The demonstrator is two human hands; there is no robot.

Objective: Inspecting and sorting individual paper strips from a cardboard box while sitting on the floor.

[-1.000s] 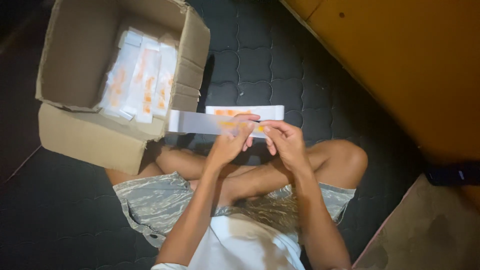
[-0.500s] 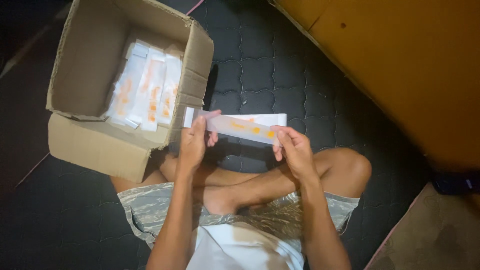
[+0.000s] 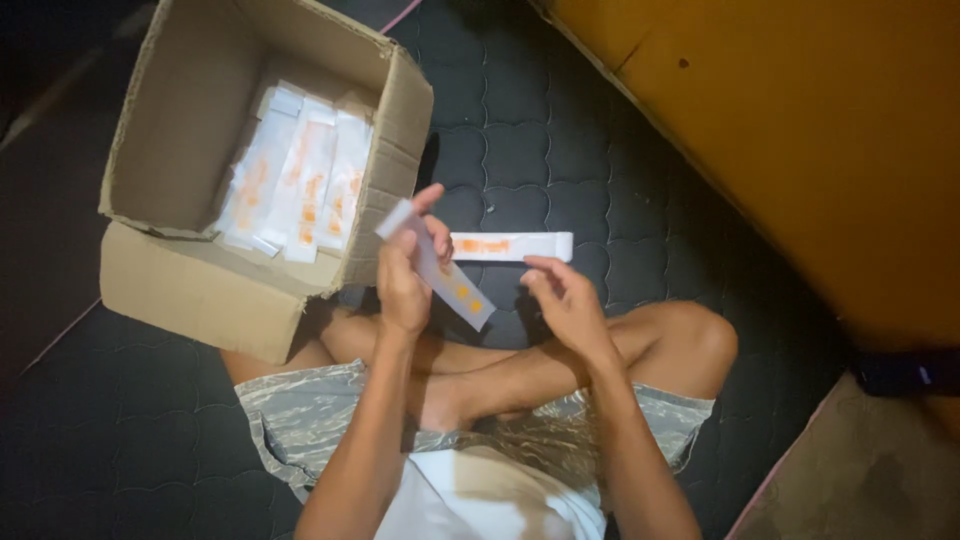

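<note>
From the head view, we see our left hand (image 3: 405, 285) holding a long, narrow white carton with orange markings (image 3: 437, 265). The grip closes on the carton's upper half, thumb on the near side and fingers wrapped behind, which leaves the lower half free and one broad face turned up toward us, probably so it can be looked over. The carton's long axis runs on a slant: its upper end points up and away to the left of the grip, toward the open cardboard box (image 3: 200, 150), and its lower end points down to the right, toward our right hand (image 3: 565, 300). That hand is loosely open and holds nothing, its fingertips just beside the carton's lower end. Beyond the right hand a second white carton (image 3: 512, 246) lies flat on the dark quilted mat (image 3: 520, 150), long axis crosswise. More such cartons (image 3: 300, 185) are stacked in the box.
</note>
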